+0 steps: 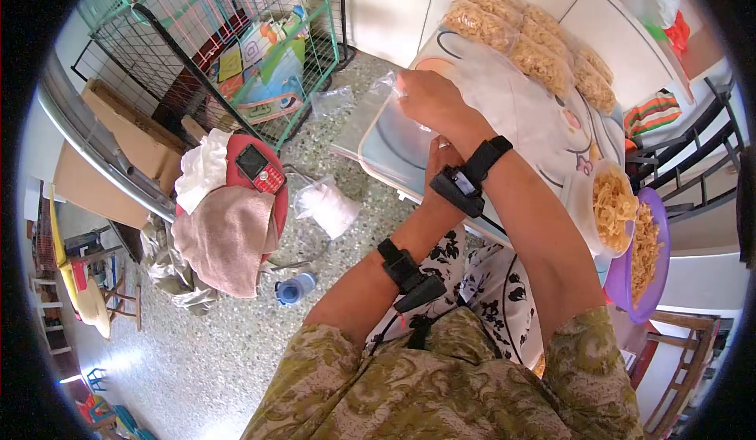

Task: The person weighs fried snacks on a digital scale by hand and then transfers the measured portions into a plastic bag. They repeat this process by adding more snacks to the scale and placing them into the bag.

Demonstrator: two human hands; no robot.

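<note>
Over the table's near-left corner, my right hand (431,100) is closed in a fist. Clear plastic, seemingly a thin bag (386,84), sticks out at its left side and is gripped in the fingers. My left hand (442,158) is just below, close under the right wrist, with a ring on one finger. Its fingertips are hidden behind the right hand, so its hold does not show. The table (480,86) has a patterned cover under clear plastic. Several bags of dry, tan strips (543,62) lie in rows at its far side.
A white tub of pale strips (613,208) and a purple basin (652,275) stand at right. A red stool (272,204) at left bears cloths and a phone (256,166). A wire cage (315,70), a white plastic bag (329,208) and a blue bottle (294,289) are on the floor.
</note>
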